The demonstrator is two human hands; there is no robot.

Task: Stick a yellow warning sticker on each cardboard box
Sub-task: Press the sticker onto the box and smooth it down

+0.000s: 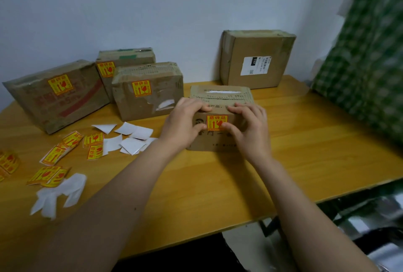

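Pressing on the near box (220, 140) at the table's centre, both hands frame a yellow sticker (217, 122) on its front face. The left hand (185, 122) curls over the box's top edge, its thumb touching the sticker's nine o'clock edge; the right hand (250, 127) mirrors it, thumb at the three o'clock edge. Each hand is clamped on the box, fingers above, thumb on the front.

At ten o'clock from the near box stand three stickered boxes: a wide one (54, 97), a rear one (125, 60) and a middle one (148, 90). At one o'clock a plain box (257, 57) with a white label stands against the wall, no yellow sticker showing.

Loose stickers (72, 147) and white backing papers (128, 138) lie on the table (305, 145) at nine o'clock.
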